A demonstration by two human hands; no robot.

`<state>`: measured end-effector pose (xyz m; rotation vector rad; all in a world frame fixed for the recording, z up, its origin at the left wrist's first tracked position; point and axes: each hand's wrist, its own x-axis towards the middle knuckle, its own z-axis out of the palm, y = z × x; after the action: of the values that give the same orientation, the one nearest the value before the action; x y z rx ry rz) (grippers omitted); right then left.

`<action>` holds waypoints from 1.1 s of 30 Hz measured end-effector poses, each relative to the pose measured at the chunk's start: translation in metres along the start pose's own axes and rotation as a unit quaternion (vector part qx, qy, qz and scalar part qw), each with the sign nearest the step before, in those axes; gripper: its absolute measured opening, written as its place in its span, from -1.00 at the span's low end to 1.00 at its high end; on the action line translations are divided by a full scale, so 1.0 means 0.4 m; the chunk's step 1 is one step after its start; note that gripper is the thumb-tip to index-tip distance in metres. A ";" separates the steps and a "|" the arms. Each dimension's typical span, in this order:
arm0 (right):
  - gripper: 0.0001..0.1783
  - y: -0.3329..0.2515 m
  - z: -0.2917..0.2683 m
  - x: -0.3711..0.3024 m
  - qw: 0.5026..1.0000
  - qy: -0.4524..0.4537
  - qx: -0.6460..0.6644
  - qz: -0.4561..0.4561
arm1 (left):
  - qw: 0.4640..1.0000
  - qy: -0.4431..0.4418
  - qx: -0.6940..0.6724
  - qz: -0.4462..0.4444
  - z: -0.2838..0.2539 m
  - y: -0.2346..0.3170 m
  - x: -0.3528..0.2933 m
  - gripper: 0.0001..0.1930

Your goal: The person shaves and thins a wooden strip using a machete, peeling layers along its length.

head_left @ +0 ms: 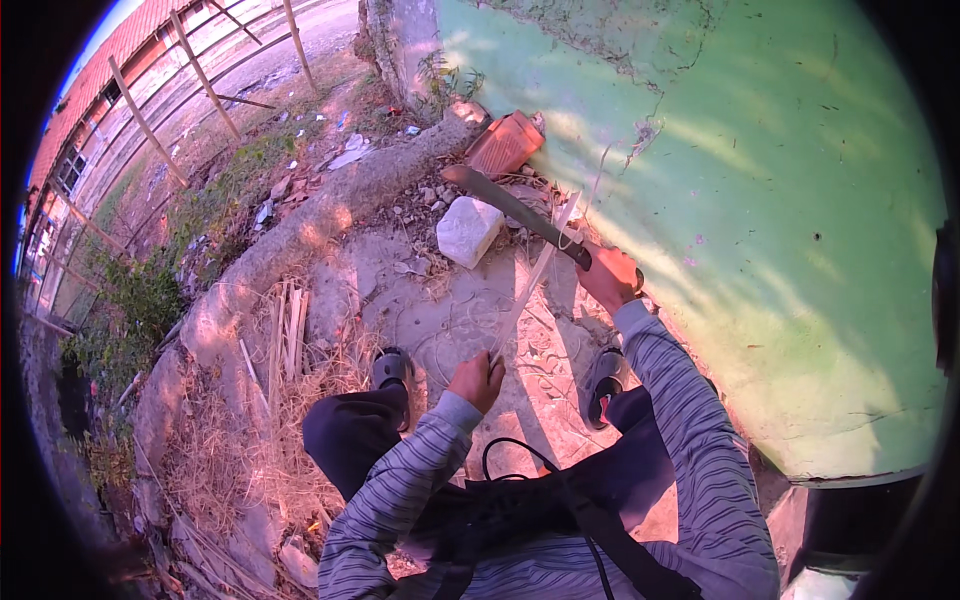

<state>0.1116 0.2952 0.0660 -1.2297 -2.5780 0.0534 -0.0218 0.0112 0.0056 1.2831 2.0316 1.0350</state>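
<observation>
My right hand [611, 278] is closed round the handle of a machete [510, 207], whose long dark blade points up and to the left. In front of me, my left hand [476, 381] grips the lower end of a pale strip of split wood, perhaps bamboo [527, 298]. The strip slants up and right to the machete, and its upper part meets the blade close to my right hand. A thin curled shaving [568, 238] hangs where they cross. I cannot tell how deep the edge sits in the strip.
A whitish block [470, 231] and an orange-red brick-like piece [506, 144] lie ahead. Several split sticks [290, 330] rest on shavings [240, 460] at left. A low rough kerb [290, 245] curves along the left; a green wall [800, 250] stands at right.
</observation>
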 end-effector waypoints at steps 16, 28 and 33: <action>-0.71 0.012 0.008 0.005 0.999 -0.014 0.049 -0.014 | 1.000 -0.010 0.004 -0.012 -0.018 -0.016 -0.068 -0.68; -0.77 0.146 0.097 0.055 0.894 -0.034 0.421 0.150 | 1.000 -0.008 -0.001 -0.007 -0.013 -0.040 -0.073 -0.68; -0.62 -0.001 0.048 0.012 0.536 -0.271 0.735 0.315 | 0.996 -0.004 0.058 -0.071 -0.010 -0.040 -0.045 -0.61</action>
<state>0.1033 0.3003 0.0488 -1.1571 -1.0667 2.3854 -0.0255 -0.0107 -0.0045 1.1768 2.1705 0.8562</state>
